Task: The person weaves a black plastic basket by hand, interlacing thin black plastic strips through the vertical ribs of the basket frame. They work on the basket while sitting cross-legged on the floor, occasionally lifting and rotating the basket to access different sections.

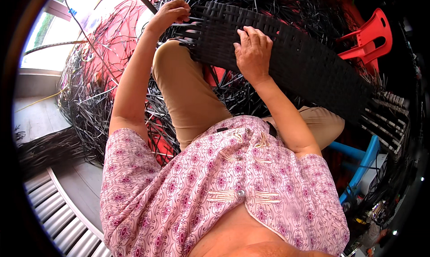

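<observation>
A long black woven panel [286,51] of flat plastic strips lies across my knees, from upper left to lower right. Loose strip ends [193,32] stick out of its left end. There my left hand [174,14] has its fingers curled and pinched together on a strip; the fingertips are partly hidden. Farther right, my right hand [253,51] rests on top of the panel's weave, thumb apart and fingers loosely bent, gripping nothing. At the panel's right end, more strip ends and pale-banded rods [384,127] show.
Heaps of loose black strips [96,100] cover the red floor sheet [121,28] around me. A red plastic chair [374,37] stands at the far right, with a blue frame [362,165] nearer. Silvery slats [60,216] lie at the lower left.
</observation>
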Tool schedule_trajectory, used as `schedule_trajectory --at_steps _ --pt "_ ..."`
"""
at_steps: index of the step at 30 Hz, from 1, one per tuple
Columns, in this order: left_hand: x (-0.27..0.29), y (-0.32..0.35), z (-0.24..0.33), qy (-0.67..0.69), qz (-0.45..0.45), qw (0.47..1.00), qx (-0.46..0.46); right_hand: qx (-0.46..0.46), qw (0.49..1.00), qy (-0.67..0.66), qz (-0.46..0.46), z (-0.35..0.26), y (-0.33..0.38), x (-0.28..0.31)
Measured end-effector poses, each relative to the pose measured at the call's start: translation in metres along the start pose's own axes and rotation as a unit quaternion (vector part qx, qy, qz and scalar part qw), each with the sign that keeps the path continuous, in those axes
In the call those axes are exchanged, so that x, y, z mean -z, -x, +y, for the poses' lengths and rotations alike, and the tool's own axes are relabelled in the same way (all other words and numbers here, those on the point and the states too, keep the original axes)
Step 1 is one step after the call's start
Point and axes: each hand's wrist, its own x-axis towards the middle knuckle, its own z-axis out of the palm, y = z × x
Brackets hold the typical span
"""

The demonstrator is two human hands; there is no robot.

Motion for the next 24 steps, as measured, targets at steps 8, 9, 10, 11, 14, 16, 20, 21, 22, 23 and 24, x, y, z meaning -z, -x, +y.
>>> schedule_trajectory --at_steps 8,9,10,11,14,16,20,21,22,23,24 --pt "-0.024 0.006 0.009 -0.045 0.036 0.998 -0.008 -0.014 1.000 -0.014 0.010 -0.001 0.003 0.001" --pt "-0.019 0.006 0.000 -0.043 0.031 0.999 -0.007 -0.010 1.000 -0.015 0.015 -0.001 0.004 0.001" --pt "-0.017 0.005 -0.007 -0.043 0.027 0.999 -0.006 -0.005 1.000 -0.017 0.020 -0.002 0.005 -0.001" --pt "-0.026 0.008 0.001 -0.061 0.049 0.997 0.000 -0.002 1.000 -0.011 0.026 -0.001 0.007 -0.004" --pt "-0.040 0.010 0.015 -0.100 0.034 0.994 0.020 -0.017 1.000 -0.008 0.025 0.003 0.009 0.000" --pt "-0.024 0.002 -0.010 -0.093 0.034 0.995 0.017 -0.015 0.999 -0.017 0.023 0.003 0.009 0.002" --pt "-0.036 0.003 -0.008 -0.047 0.043 0.997 0.049 -0.028 0.999 -0.041 0.020 0.008 0.011 0.007" --pt "-0.036 0.003 -0.011 -0.048 0.052 0.997 0.035 -0.023 0.996 -0.081 0.039 0.010 0.013 0.013" --pt "-0.037 0.002 -0.013 -0.049 0.062 0.997 0.022 -0.049 0.989 -0.124 0.056 0.013 0.017 0.019" --pt "-0.031 0.002 -0.019 -0.035 0.061 0.997 0.039 -0.073 0.989 -0.113 0.063 0.021 0.019 0.031" --pt "-0.031 0.004 -0.018 -0.031 0.060 0.997 0.043 -0.098 0.988 -0.100 0.067 0.032 0.024 0.045"
